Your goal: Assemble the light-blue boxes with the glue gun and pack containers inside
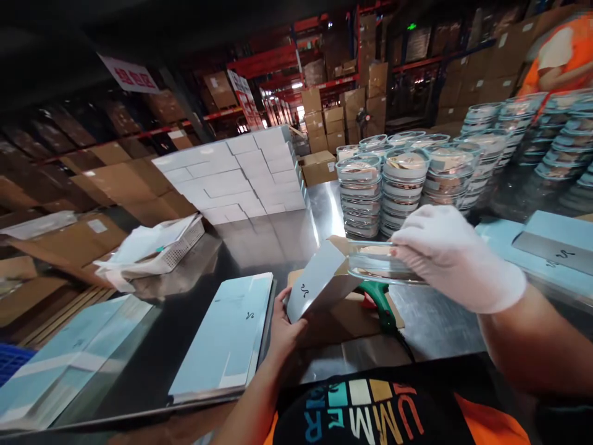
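Note:
My left hand, bare, grips the lower end of a small pale blue box with its open mouth turned to the right. In a white glove, my right hand holds a flat clear round container at that mouth, part of the way in. A green-handled tool lies on brown cardboard just under the box.
Stacks of clear round containers fill the metal table's far right side. A block of white boxes stands at the back; flat blue cartons lie at left. A person in orange works at far right.

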A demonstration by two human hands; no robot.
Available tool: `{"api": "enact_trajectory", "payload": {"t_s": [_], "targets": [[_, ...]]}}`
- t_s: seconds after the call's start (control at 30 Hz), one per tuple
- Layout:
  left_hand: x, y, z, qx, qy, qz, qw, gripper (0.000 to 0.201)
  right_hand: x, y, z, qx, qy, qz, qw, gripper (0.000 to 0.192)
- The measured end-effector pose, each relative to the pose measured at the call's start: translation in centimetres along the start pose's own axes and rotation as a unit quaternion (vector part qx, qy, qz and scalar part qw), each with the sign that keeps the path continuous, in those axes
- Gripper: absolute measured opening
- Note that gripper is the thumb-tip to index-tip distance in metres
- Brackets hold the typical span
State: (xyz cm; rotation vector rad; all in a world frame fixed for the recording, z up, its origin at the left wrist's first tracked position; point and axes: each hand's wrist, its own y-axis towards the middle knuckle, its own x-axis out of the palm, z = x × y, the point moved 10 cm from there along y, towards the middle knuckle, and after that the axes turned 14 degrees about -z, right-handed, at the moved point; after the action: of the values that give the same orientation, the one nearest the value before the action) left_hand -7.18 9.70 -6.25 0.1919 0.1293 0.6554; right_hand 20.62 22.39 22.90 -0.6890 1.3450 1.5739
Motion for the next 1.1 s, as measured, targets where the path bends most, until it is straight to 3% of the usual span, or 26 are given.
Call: {"api": "enact_trajectory", "payload": {"t_s": [0.13, 0.27, 0.37, 0.5, 0.6, 0.7, 0.77, 0.83, 0.93, 1.0, 1.07, 1.1], "targets": [[-0.3, -0.8, -0.5, 0.003, -0.032, -0.014, 0.999, 0.090, -0.9, -0.6, 1.8, -0.015, 0.145, 0.027, 0.989, 0.031], [2.5, -1.9, -1.8, -0.014, -0.087, -0.101, 0.991, 0.095, 2.7, 1.8, 0.3, -0.026, 0.223, -0.062, 0.973, 0.034], [4.7, -2.4, -3.7, -0.050, -0.111, -0.136, 0.983, 0.097, 4.3, 2.8, -0.2, 0.019, 0.261, -0.050, 0.964, 0.025], [4.2, -2.5, -5.7, -0.084, -0.041, -0.125, 0.988, 0.087, 5.9, -0.6, 1.6, 0.095, 0.389, 0.059, 0.914, 0.063], [2.8, -2.7, -6.0, -0.075, 0.019, -0.110, 0.991, 0.082, 10.9, -4.1, 1.8, 0.131, 0.441, 0.085, 0.884, 0.089], [1.9, -3.1, -4.0, 0.006, 0.050, -0.093, 0.994, 0.089, 17.2, -5.3, -1.4, 0.102, 0.449, 0.045, 0.886, 0.090], [1.4, -3.2, -1.1, 0.093, 0.070, -0.066, 0.991, 0.084, 19.7, -5.1, -3.5, 0.082, 0.453, 0.056, 0.886, 0.080], [1.8, -3.1, 2.1, 0.169, 0.100, -0.067, 0.978, 0.066, 20.9, -4.3, -4.7, 0.086, 0.495, 0.076, 0.861, 0.068], [2.8, -2.2, 4.9, 0.200, 0.110, -0.075, 0.971, 0.054, 22.7, -2.5, -4.6, 0.163, 0.600, 0.073, 0.779, 0.052], [2.0, -1.8, 5.1, 0.196, 0.073, -0.011, 0.978, 0.062, 23.5, -2.0, -3.7, 0.245, 0.618, 0.093, 0.742, 0.042], [1.2, -1.8, 4.6, 0.199, 0.056, 0.037, 0.978, 0.078, 23.4, -2.0, -2.7, 0.296, 0.594, 0.140, 0.735, 0.040], [1.2, -1.7, 4.3, 0.198, 0.066, 0.034, 0.977, 0.083, 23.0, -2.0, -2.3, 0.301, 0.580, 0.163, 0.739, 0.043]]}}
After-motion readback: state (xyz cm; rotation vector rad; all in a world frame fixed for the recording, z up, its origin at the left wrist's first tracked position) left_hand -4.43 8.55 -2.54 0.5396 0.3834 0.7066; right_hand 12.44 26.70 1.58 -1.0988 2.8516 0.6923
